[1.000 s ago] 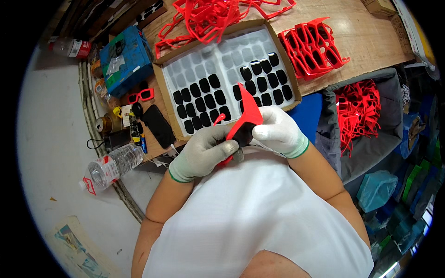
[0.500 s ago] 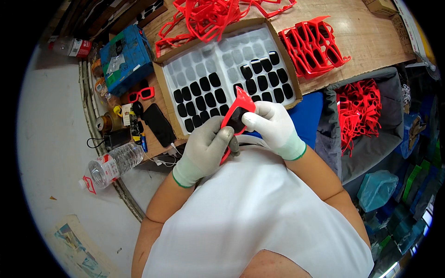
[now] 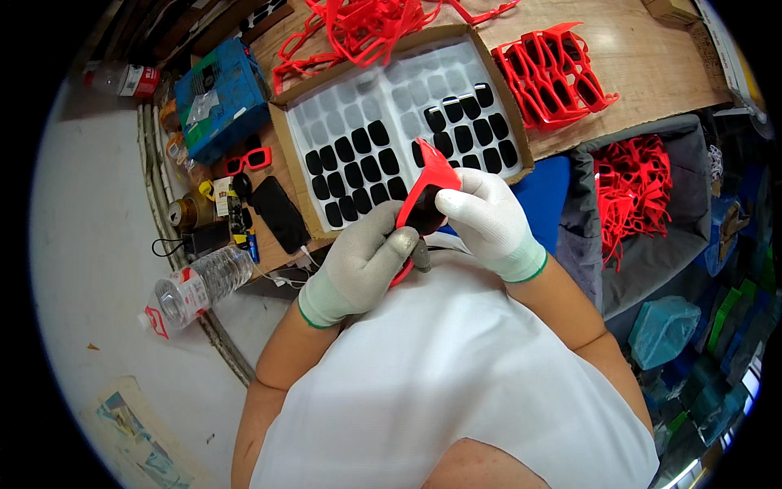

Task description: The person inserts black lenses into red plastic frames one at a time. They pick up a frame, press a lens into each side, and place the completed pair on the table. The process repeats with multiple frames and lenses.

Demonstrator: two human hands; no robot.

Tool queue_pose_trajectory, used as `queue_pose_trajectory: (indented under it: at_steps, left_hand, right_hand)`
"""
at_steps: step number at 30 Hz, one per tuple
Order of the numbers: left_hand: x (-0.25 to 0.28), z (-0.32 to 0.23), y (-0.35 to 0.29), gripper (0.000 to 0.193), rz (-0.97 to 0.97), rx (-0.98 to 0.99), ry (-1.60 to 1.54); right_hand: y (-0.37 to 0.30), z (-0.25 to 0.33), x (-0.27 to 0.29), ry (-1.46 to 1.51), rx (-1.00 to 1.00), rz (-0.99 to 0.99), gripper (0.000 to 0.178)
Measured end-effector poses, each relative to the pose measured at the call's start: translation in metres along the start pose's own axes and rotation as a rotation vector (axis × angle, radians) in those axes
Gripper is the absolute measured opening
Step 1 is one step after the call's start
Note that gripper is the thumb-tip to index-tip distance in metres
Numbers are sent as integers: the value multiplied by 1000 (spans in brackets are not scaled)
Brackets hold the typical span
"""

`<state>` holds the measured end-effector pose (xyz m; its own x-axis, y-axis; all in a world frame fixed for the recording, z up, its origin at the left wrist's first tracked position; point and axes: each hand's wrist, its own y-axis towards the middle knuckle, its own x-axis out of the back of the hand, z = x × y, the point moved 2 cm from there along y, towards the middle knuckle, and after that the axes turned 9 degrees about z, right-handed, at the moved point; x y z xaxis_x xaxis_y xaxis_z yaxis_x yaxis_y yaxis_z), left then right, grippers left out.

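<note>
Just below the shallow cardboard box, both my gloved hands hold a red glasses frame tilted up in front of my white top. My left hand is closed around its lower end, thumb on top. With thumb and fingers, my right hand pinches the upper part, where a dark lens shows. My fingers hide part of the frame and the lens edge. Inside the box, dark lenses lie in rows on white lining, with more showing faintly under a translucent layer.
Stacked red frames with dark lenses stand right of the box; loose red frames heap behind it. A grey bin holds more. Left are a phone, a blue case, red sunglasses and a plastic bottle.
Both hands and the red glasses frame have shifted slightly right. My right thumb sits a little higher over the dark lens. Both hands keep their hold.
</note>
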<state>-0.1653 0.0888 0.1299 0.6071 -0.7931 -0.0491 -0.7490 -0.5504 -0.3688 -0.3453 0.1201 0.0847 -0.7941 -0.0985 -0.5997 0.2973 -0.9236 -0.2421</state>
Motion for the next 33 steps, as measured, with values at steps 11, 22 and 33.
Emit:
queue_pose_trajectory:
  at_steps: [11,22,33]
  left_hand:
    - [3,5,-3,30,-114,6,-36]
    - [-5,5,-2,23,-190,-116,356]
    - [5,11,-2,24,-80,-23,99]
  right_hand:
    - [0,8,-6,-151,-22,11,27]
    - [-8,9,-14,-534,69,-126,22]
    - [0,-1,-3,63,11,80,29]
